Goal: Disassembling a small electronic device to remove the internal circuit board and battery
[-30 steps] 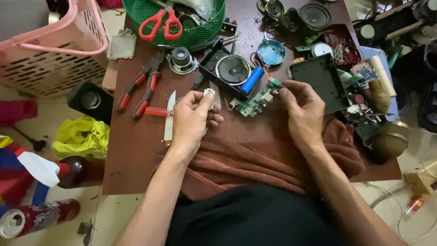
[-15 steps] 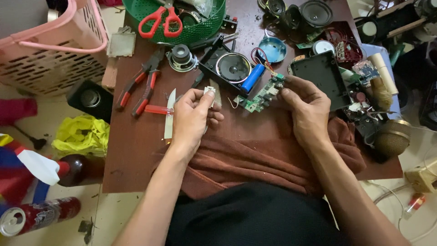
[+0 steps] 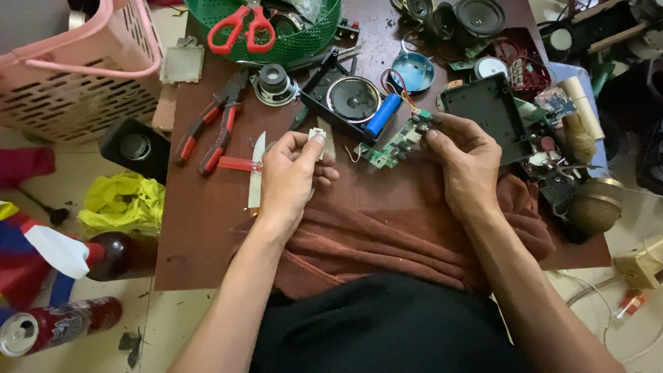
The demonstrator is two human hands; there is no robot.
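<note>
My left hand (image 3: 293,173) pinches a small white part (image 3: 317,134) between thumb and fingers above the brown table (image 3: 207,228). My right hand (image 3: 464,155) grips one end of a green circuit board (image 3: 397,144), lifted a little off the table, with thin wires running back to a blue cylindrical battery (image 3: 382,115). Behind the board lies a black speaker housing with a round speaker (image 3: 352,99). A knife with a clear red handle (image 3: 254,168) rests just left of my left hand.
Red-handled pliers (image 3: 210,135) lie at the left. A green basket with red scissors (image 3: 243,25) stands at the back, a pink basket (image 3: 76,69) beyond the table's left edge. Loose speakers, a black plastic cover (image 3: 487,114) and small parts crowd the right. A brown cloth (image 3: 387,235) covers my lap.
My right hand has raised the circuit board slightly and shifted it toward the battery. My left hand holds the small white part in about the same place.
</note>
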